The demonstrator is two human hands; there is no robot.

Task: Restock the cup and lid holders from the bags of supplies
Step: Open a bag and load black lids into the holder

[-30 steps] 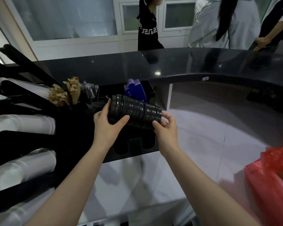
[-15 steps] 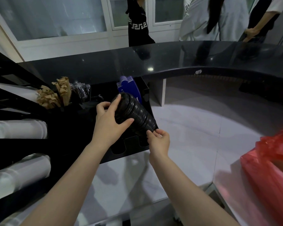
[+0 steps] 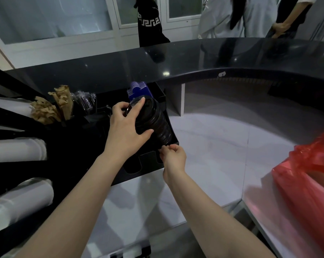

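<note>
Lids [image 3: 158, 125], a black nested stack, lie tilted in the holder [image 3: 173, 138] at desk's 11 o'clock; long axis runs from 11 o'clock, far/high end, to 5 o'clock, near/low end w/ front wall; left hand [image 3: 126, 130] wraps upper stack, thumb below, index over top; right hand [image 3: 173, 155] sits at low end, fingers curled, pinching smth small there, prob. wrap, can't tell; right is nearer for seating; red bag [image 3: 306, 183] at 3 o'clock.

Dim indoors, lit from far windows [image 3: 51, 17], with glare spots on the black counter [image 3: 176, 58], curved wide-angle edges and soft near corners.
</note>
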